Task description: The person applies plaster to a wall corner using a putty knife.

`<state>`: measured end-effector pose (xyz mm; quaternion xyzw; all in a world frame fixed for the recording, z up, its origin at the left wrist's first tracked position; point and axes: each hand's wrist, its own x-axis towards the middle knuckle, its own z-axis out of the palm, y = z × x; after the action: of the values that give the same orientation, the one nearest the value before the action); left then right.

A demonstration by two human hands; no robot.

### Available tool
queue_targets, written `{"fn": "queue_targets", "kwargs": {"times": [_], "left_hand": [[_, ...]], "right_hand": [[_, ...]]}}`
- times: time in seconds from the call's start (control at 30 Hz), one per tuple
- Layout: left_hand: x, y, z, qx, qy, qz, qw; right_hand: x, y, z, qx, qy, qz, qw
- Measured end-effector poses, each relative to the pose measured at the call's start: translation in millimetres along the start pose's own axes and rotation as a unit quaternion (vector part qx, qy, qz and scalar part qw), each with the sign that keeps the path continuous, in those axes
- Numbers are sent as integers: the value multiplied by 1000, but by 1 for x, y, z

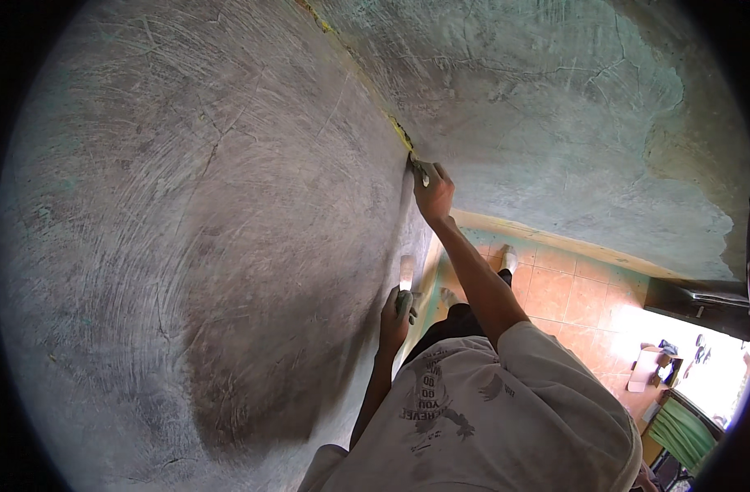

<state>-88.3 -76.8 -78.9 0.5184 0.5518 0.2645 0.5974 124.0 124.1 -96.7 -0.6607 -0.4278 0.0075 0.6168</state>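
My right hand (434,195) reaches up to the inside corner where two bare walls meet. Its fingers are closed round a small scraper (425,177), whose tip meets the yellow-edged seam (401,131); the hand covers most of the tool. Lower down, close to the left wall (268,205), my left hand (396,320) is closed round the dark handle of a putty knife (407,272). That knife's broad, pale blade points upward. Scratch marks and thin cracks cover the left wall.
The right wall (547,107) has worn greenish paint and a peeled brown patch. Below lies an orange tile floor (555,287), with my foot (508,259) on it. At the lower right are a dark piece of furniture (699,307), an open cardboard box (645,369) and green cloth (682,435).
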Motion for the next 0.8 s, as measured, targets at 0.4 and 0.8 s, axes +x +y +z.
{"fn": "queue_targets", "kwargs": {"times": [0.4, 0.8], "left_hand": [[-2, -7, 2, -9, 7, 4, 1000], [-2, -9, -10, -6, 15, 15, 1000]], "right_hand": [[14, -14, -8, 46, 0, -12, 999], [37, -52, -8, 91, -7, -50, 995]]}}
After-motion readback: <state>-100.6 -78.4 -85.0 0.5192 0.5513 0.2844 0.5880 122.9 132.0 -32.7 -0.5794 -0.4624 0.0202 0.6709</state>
